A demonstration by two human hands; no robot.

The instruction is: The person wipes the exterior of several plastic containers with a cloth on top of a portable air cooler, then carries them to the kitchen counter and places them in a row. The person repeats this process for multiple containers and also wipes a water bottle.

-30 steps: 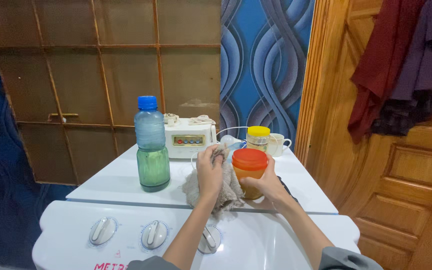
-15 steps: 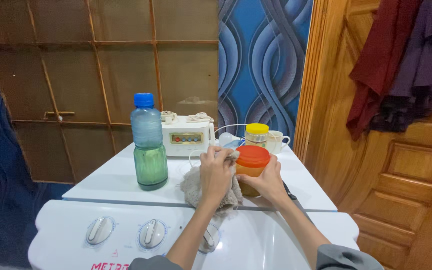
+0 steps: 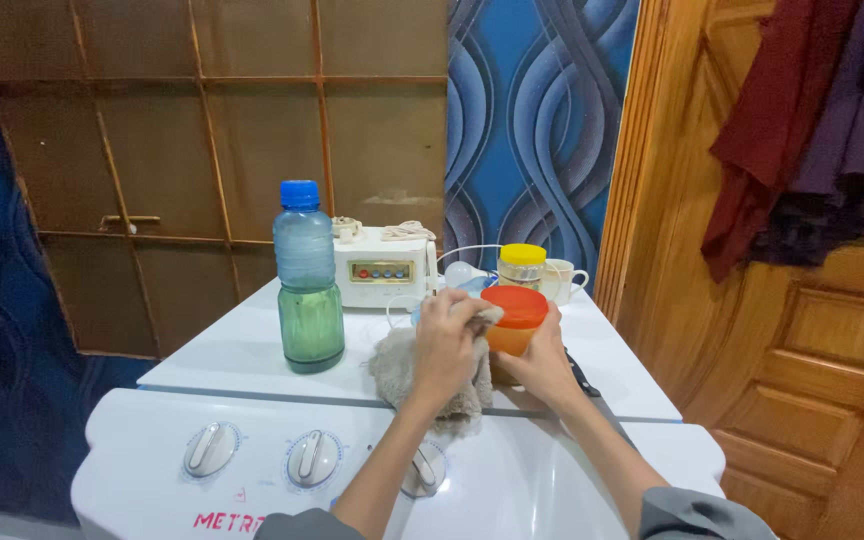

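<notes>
Left hand: the left hand [image 3: 444, 345] is closed around a bunched grey cloth [image 3: 422, 378], fingers curled over its top and pressing it against the side of the jar.
Right hand: the right hand [image 3: 544, 362] is wrapped around the lower body of the jar from the right, gripping it; the thumb lies toward the front.
Jar: an orange plastic jar [image 3: 512, 322] with an orange lid, upright, standing on the white top between the two hands, near the front edge of the lid panel.
Cloth: grey and crumpled, its lower part hangs onto the white top just in front of the jar; its upper part is held in the left hand and touches the jar.
Surface: a white washing machine [image 3: 252, 345], flat lid behind, control panel in front.
Knobs: three round white knobs [image 3: 312, 457] in a row on the panel; the left forearm crosses over the rightmost one.
Bottle: a clear plastic bottle [image 3: 307, 280] with a blue cap, upright, well left of the hands, its lower half tinted green.
White box: a small white appliance [image 3: 384, 268] at the back, with coiled cords on top.
Yellow-lidded jar: a small jar [image 3: 522, 266] just behind the orange one.
Cup: a white cup [image 3: 564, 280] beside the yellow-lidded jar, handle to the right.
Door: a wooden door [image 3: 802, 380] to the right, with dark red and purple clothes [image 3: 802, 130] hanging above it.
</notes>
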